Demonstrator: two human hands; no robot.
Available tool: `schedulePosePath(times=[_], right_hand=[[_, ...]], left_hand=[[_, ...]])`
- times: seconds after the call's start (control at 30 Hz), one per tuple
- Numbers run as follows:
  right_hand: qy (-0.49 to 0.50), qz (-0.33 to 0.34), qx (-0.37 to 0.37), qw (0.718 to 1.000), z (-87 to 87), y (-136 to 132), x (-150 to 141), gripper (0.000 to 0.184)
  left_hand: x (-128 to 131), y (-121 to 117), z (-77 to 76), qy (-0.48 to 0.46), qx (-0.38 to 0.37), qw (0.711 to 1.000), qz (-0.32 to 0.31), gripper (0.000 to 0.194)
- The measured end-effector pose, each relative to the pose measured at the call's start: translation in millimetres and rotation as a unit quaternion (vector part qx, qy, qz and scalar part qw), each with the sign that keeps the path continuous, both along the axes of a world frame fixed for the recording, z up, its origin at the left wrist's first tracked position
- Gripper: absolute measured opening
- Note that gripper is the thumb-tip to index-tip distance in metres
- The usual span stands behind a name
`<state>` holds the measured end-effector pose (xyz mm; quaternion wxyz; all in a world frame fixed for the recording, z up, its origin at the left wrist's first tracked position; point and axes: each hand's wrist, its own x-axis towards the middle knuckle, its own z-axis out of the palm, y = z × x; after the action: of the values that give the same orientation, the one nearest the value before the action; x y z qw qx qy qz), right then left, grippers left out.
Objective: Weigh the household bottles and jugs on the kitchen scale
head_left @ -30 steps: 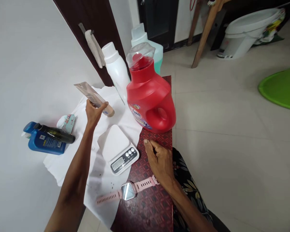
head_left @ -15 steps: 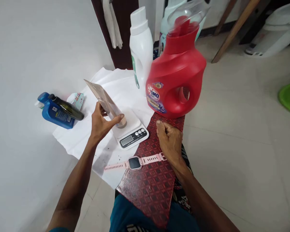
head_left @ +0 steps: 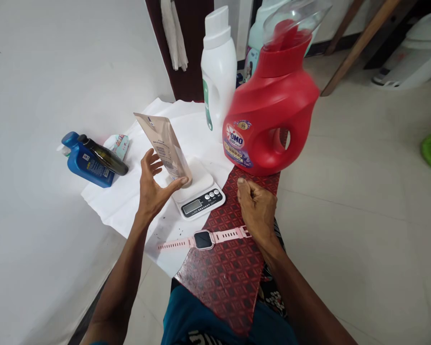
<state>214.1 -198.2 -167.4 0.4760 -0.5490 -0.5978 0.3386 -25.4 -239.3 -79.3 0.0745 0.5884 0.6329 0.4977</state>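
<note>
A beige squeeze tube (head_left: 168,149) stands tilted on the white kitchen scale (head_left: 203,203), its wide crimped end up and back to the left. Around its lower part my left hand (head_left: 153,190) is open, fingers spread apart behind it, with the thumb tip at its base. The tube's printed back faces me. My right hand (head_left: 257,210) is closed in a fist on the patterned red table edge, right of the scale. In front of the scale lies a pink-strapped smartwatch (head_left: 203,239), its buckle end close to my right wrist. The scale's display is unreadable.
A large red detergent bottle (head_left: 273,110) and a white bottle (head_left: 219,72) stand behind the scale. To the left, a blue bottle (head_left: 88,163), a dark bottle (head_left: 106,157) and a small packet (head_left: 118,145) lie on the white cloth (head_left: 111,203), by the wall.
My left fingers have come away from the tube and opened. The tube has turned so its printed back shows more. The view has shifted slightly; my right fist stays in place.
</note>
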Motion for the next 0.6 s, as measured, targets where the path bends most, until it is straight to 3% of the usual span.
schedulePosePath(times=[0.2, 0.43, 0.6], right_hand=[[0.001, 0.007, -0.004, 1.0, 1.8, -1, 1, 0.052], [-0.002, 0.007, -0.01, 1.0, 3.4, -4, 1, 0.051], [-0.012, 0.012, -0.008, 1.0, 3.0, -4, 2, 0.052]], left_hand=[[12, 2, -10.7, 0.015, 0.012, 0.997, 0.077, 0.11], [35, 19, -9.8, -0.025, -0.048, 0.991, 0.125, 0.062], [17, 6, -7.3, -0.078, -0.016, 0.984, 0.158, 0.056]])
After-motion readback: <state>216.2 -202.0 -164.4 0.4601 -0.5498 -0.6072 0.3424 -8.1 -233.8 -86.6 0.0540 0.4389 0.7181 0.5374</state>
